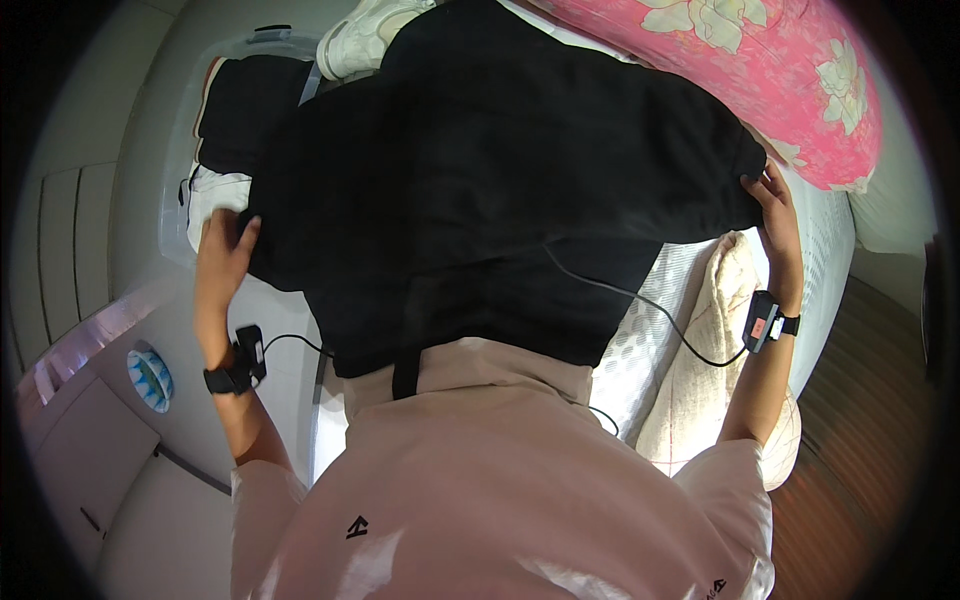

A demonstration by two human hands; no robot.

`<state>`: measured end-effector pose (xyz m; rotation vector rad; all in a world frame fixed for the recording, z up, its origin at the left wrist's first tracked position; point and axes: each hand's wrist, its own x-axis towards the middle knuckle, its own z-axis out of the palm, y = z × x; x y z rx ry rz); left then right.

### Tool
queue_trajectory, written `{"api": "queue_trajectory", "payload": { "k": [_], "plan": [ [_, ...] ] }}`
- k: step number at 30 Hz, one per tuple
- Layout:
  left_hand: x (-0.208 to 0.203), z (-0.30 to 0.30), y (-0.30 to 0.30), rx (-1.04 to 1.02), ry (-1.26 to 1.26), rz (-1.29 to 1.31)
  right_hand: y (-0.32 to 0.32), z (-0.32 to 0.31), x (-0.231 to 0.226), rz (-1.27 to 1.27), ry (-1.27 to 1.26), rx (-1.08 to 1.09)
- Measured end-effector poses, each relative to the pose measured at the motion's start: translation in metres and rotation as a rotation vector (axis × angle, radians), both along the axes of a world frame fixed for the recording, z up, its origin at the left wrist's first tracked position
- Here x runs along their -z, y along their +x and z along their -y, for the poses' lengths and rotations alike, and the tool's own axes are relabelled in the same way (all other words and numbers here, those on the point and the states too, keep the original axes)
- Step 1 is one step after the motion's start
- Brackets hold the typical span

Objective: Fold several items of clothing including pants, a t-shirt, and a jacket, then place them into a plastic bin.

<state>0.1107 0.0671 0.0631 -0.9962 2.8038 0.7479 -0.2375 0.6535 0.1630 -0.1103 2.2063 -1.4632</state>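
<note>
A large black garment (490, 170) lies spread in front of me, wide from side to side, with its lower part reaching close to my body. At its left edge is my left hand (228, 243), thumb over the cloth and fingers curled at the border; the fingertips are partly hidden and slightly blurred. My right hand (777, 205) grips the garment's far right end, with the thumb on top and the fingers behind the cloth. Both arms are stretched wide apart.
Folded dark clothes (250, 105) and a white cloth (217, 190) lie at the left. A white shoe-like item (365, 38) is at the back. A pink floral bundle (800, 80) fills the back right. A cream quilted cloth (700, 370) lies by my right arm. A thin cable (640, 297) crosses the garment.
</note>
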Motion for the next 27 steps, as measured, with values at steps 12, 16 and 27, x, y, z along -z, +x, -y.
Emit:
{"api": "queue_trajectory", "payload": {
  "k": [12, 16, 27],
  "plan": [
    [0.025, -0.027, -0.172, 0.547, 0.046, 0.034, 0.031, 0.021, -0.028, 0.147, 0.061, -0.155],
    [0.014, -0.03, -0.168, 0.628, 0.025, 0.003, 0.055, -0.006, -0.029, 0.195, 0.051, -0.294],
    [-0.124, -0.101, -0.015, 0.801, 0.622, 0.448, 0.087, -0.106, 0.063, 0.663, 0.046, -0.165]
  ]
}}
